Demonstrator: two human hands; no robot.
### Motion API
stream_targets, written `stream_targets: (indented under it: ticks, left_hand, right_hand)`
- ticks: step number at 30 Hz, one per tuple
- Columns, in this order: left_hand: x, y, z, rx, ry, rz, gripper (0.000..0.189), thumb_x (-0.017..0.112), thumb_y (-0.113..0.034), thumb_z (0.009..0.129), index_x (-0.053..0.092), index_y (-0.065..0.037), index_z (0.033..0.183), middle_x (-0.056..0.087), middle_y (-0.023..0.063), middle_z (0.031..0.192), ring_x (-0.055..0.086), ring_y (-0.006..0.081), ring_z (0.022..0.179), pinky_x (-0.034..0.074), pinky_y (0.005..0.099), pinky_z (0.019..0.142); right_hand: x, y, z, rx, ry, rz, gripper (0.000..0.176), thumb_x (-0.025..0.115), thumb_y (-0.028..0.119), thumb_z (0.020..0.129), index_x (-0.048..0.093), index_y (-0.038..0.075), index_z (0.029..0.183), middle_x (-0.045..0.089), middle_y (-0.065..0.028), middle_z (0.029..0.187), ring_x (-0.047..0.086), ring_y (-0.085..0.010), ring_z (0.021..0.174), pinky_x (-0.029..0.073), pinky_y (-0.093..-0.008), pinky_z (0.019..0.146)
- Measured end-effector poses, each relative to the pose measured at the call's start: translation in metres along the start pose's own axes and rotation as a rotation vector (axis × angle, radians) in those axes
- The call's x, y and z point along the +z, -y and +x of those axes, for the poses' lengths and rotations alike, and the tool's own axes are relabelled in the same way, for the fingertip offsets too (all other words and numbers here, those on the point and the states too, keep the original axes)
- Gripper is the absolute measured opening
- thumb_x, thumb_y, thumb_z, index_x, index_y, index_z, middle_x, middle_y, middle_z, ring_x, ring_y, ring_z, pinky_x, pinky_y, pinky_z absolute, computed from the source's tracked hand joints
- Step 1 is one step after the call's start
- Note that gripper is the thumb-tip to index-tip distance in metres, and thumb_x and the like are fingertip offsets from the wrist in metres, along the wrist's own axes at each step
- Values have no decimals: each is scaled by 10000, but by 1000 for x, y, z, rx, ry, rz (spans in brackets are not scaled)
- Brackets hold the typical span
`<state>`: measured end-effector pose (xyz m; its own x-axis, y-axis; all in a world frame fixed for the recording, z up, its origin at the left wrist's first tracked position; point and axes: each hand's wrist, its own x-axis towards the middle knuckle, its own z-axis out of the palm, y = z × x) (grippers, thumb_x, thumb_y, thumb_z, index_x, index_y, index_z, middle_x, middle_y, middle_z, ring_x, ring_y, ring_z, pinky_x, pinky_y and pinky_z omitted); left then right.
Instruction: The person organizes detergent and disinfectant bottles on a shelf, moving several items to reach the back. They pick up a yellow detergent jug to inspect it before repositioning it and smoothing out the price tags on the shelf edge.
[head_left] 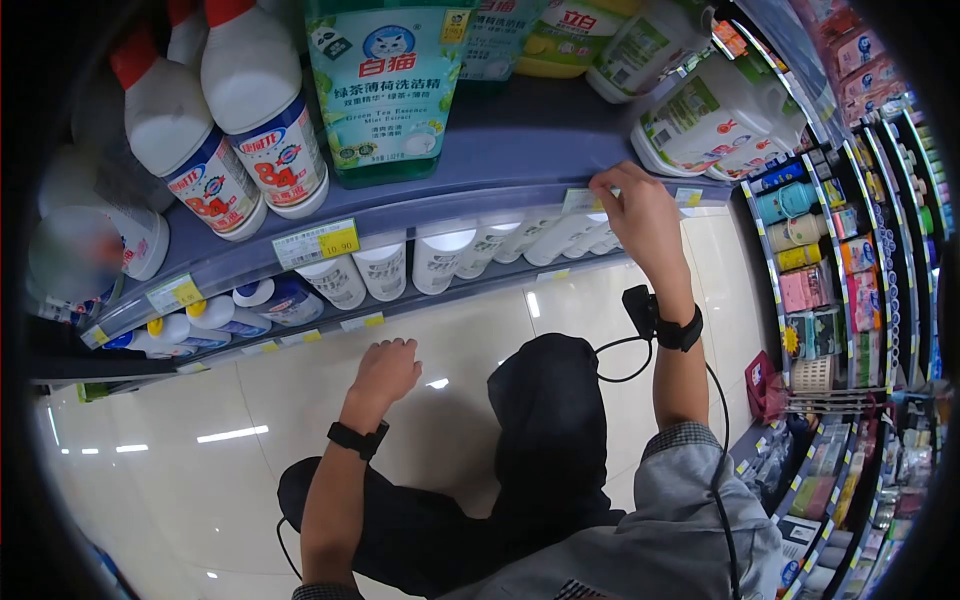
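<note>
My right hand (pixel 638 215) reaches to the front edge of the blue-grey shelf (pixel 510 165), its thumb and fingers pinched at the right end of a price tag (pixel 578 201). Another price tag (pixel 688 197) is just to the right of that hand. My left hand (pixel 388 368) hangs over the floor below the shelf, fingers curled and nothing visible in them. On the upper shelf stand a large green dish soap bottle (pixel 385 100) and white bottles with red caps (pixel 262 130). White jugs (pixel 690 115) stand behind my right hand.
Several white bottles (pixel 440 262) line the lower shelf, with blue-labelled bottles (pixel 275 298) to their left. A yellow and white price tag (pixel 335 241) hangs on the upper edge. Stocked shelves (pixel 815 270) run along the right. My knees (pixel 545 385) are above the tiled floor (pixel 220 400).
</note>
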<state>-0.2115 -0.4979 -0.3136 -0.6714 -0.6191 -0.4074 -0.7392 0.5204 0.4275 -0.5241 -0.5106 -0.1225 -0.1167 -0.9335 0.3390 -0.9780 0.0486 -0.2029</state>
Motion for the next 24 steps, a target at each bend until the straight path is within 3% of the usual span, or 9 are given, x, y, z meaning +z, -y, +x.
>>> stream_targets:
  ticks: [4, 9, 11, 17, 19, 20, 22, 24]
  left_hand:
    - [2, 2, 0, -1, 1, 10, 279, 532, -254, 839, 559, -34, 1009, 600, 161, 968, 575, 344, 900, 442, 427, 827]
    - [-1, 2, 0, -19, 28, 21, 292, 526, -262, 843, 561, -30, 1017, 600, 164, 986, 578, 346, 901, 450, 427, 822]
    - [3, 2, 0, -12, 27, 24, 294, 526, -262, 842, 562, -31, 1019, 602, 163, 986, 578, 346, 901, 451, 427, 822]
    - [4, 2, -1, -2, 14, 35, 295, 527, -263, 842, 563, -31, 1020, 609, 162, 977, 581, 343, 901, 452, 430, 822]
    - [7, 3, -1, 2, -7, 23, 295, 526, -264, 842, 563, -30, 1019, 610, 164, 976, 581, 342, 902, 451, 431, 823]
    - [10, 4, -2, 17, -35, 18, 279, 525, -257, 837, 567, -24, 986, 613, 164, 955, 588, 332, 896, 451, 430, 810]
    - [8, 6, -2, 27, -68, 13, 265, 523, -250, 831, 570, -19, 953, 615, 165, 934, 595, 321, 889, 450, 429, 796]
    - [8, 4, -4, 24, -56, 11, 268, 523, -251, 832, 569, -17, 954, 613, 168, 937, 594, 323, 891, 451, 427, 797]
  right_hand:
    - [-4, 1, -1, 0, -16, 42, 87, 614, 73, 767, 644, 55, 847, 627, -62, 842, 607, -252, 641, 470, -339, 588]
    - [-9, 4, 17, 38, -258, 301, 120, 600, 111, 791, 627, 26, 871, 640, -79, 826, 568, -179, 546, 436, -274, 522]
    - [-3, -1, 42, 24, -331, 390, 185, 610, 139, 788, 603, 22, 931, 635, -100, 819, 565, -186, 545, 445, -291, 539]
    - [-11, 0, 143, -195, -660, 226, 300, 611, 173, 771, 570, 39, 1036, 629, -153, 871, 594, -296, 760, 468, -398, 677]
    - [-24, -1, 180, -406, -935, -277, 280, 611, 186, 778, 579, 23, 1004, 610, -162, 909, 598, -321, 828, 466, -402, 751]
    - [-27, -7, 198, -409, -943, -274, 280, 611, 186, 778, 579, 23, 1004, 610, -162, 909, 598, -321, 828, 466, -402, 751]
    - [-36, -21, 224, -510, -635, -429, 290, 605, 209, 762, 586, 28, 988, 602, -180, 977, 581, -347, 847, 434, -441, 808]
    - [-40, -27, 233, -544, -608, -355, 292, 601, 211, 762, 587, 27, 989, 602, -182, 980, 579, -349, 855, 434, -440, 809]
